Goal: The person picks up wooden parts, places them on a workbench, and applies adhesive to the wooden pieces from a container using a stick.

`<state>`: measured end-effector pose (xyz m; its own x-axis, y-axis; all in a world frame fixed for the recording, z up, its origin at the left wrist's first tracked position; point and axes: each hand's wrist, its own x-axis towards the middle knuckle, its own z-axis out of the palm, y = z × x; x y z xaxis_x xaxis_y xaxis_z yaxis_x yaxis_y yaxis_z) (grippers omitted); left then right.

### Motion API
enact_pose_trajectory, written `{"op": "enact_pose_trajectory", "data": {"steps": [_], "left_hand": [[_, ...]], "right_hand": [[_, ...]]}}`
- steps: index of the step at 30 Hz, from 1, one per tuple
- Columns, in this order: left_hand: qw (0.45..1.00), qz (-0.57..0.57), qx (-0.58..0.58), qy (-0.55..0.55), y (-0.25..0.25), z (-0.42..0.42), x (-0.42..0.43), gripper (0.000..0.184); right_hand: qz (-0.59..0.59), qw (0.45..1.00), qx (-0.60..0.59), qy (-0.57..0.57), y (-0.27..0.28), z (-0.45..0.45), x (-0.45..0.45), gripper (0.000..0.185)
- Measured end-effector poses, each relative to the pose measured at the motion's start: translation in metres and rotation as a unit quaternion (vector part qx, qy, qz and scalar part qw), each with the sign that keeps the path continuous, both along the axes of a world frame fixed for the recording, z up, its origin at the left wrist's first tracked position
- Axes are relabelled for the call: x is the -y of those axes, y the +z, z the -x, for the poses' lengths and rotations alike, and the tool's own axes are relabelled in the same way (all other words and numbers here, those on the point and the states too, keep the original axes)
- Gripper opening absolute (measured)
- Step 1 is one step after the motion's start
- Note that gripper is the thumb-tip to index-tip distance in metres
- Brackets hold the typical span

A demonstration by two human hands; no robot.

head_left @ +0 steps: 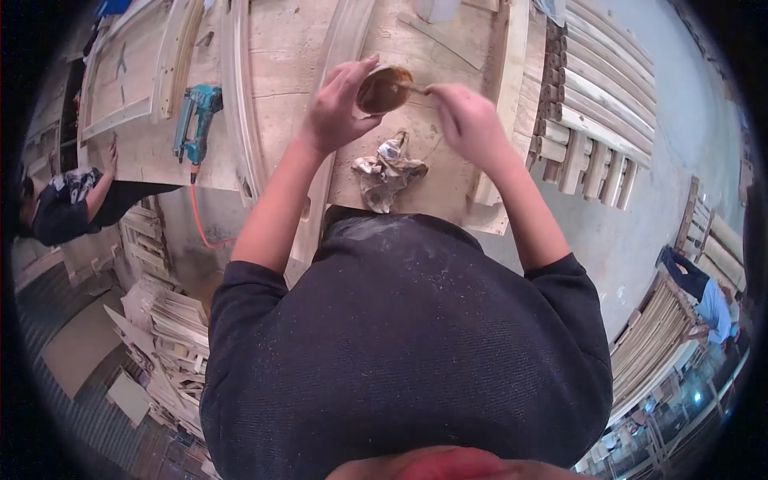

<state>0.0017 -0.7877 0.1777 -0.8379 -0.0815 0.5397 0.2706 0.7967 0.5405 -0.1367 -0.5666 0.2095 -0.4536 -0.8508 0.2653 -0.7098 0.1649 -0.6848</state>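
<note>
My left hand (334,108) is wrapped round a small cup (373,94), tilted so that its inside shows. Brown, paste-like material coats the inner wall. Between the fingers of my right hand (468,120) is a thin stick (418,88), its far end at the cup's mouth. Just below the cup, a crumpled, stained rag (388,172) lies on the wooden workbench (280,60).
A teal nail gun (198,120) with an orange hose (197,212) lies left on the bench among wooden frame pieces (234,96). Stacked slats (608,88) stand to the right. One person (72,204) is at far left, another (708,304) at far right.
</note>
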Motion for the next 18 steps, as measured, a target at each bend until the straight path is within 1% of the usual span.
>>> {"op": "enact_pose_trajectory", "data": {"steps": [2, 5, 6, 9, 10, 13, 14, 16, 18], "left_hand": [[1.0, 0.006, 0.007, 0.014, 0.013, -0.011, 0.004, 0.09], [0.999, 0.012, -0.012, 0.033, 0.028, -0.032, 0.006, 0.088], [0.999, 0.025, -0.021, 0.042, 0.036, -0.036, 0.009, 0.087], [0.995, 0.05, -0.037, 0.076, 0.054, -0.067, 0.012, 0.086], [0.994, 0.055, -0.045, 0.087, 0.056, -0.079, 0.016, 0.086], [0.986, 0.09, -0.078, 0.121, 0.073, -0.115, 0.021, 0.082], [0.982, 0.097, -0.096, 0.128, 0.078, -0.128, 0.021, 0.081], [0.975, 0.117, -0.111, 0.151, 0.085, -0.157, 0.02, 0.077], [0.971, 0.111, -0.128, 0.17, 0.092, -0.187, 0.021, 0.077]], "right_hand": [[-0.01, 0.996, 0.045, 0.075, 0.011, -0.021, 0.003, 0.017], [0.098, 0.995, -0.016, -0.004, 0.023, -0.019, 0.014, 0.016], [0.058, 0.997, -0.036, -0.02, 0.029, -0.025, 0.017, 0.014], [0.087, 0.992, 0.016, 0.091, 0.038, -0.06, 0.024, 0.013], [0.12, 0.988, 0.016, 0.1, 0.044, -0.065, 0.029, 0.009], [0.108, 0.993, -0.038, 0.03, 0.069, -0.071, 0.043, 0.008], [0.109, 0.992, -0.049, 0.047, 0.069, -0.079, 0.048, 0.009], [0.09, 0.992, -0.01, 0.087, 0.077, -0.108, 0.054, 0.009], [0.075, 0.989, 0.034, 0.125, 0.083, -0.139, 0.057, 0.011]]}}
